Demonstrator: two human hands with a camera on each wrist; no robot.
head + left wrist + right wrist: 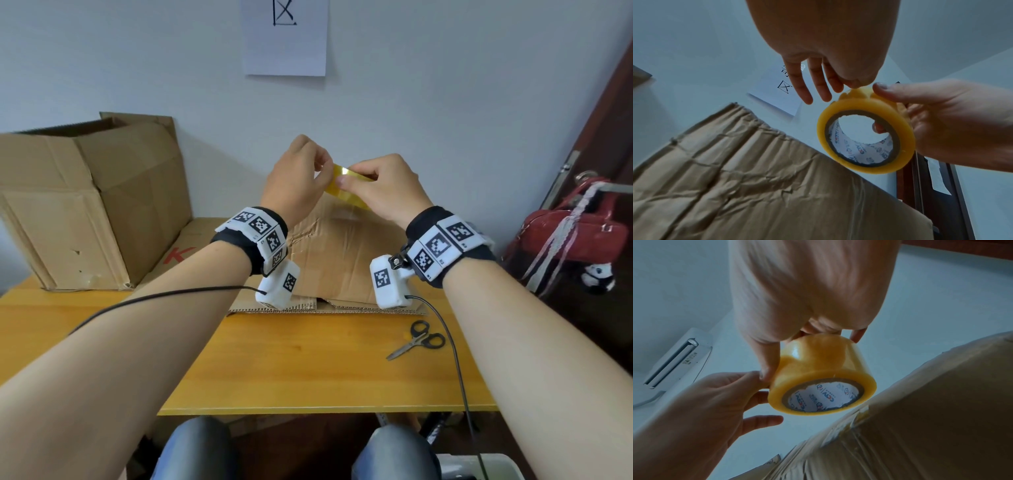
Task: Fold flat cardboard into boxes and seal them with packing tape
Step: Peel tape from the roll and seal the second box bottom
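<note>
A yellow roll of packing tape [340, 192] hangs in the air above a creased brown cardboard box [342, 253] on the table. My right hand [356, 181] grips the roll [821, 131], thumb on its outer face and one finger through the core. My left hand [323, 169] pinches at the top edge of the roll with thumb and forefinger [851, 82], its other fingers straight. In the right wrist view the roll [818, 361] sits under my right palm [797, 305], and the left hand [715, 402] touches its side. Old clear tape runs along the box [920, 418].
A large open carton [85, 205] stands at the back left of the yellow table [308, 370]. Scissors [416, 341] lie at the front right. A red bag [575, 233] hangs from a door handle on the right. Black wrist cables [455, 359] trail over the table.
</note>
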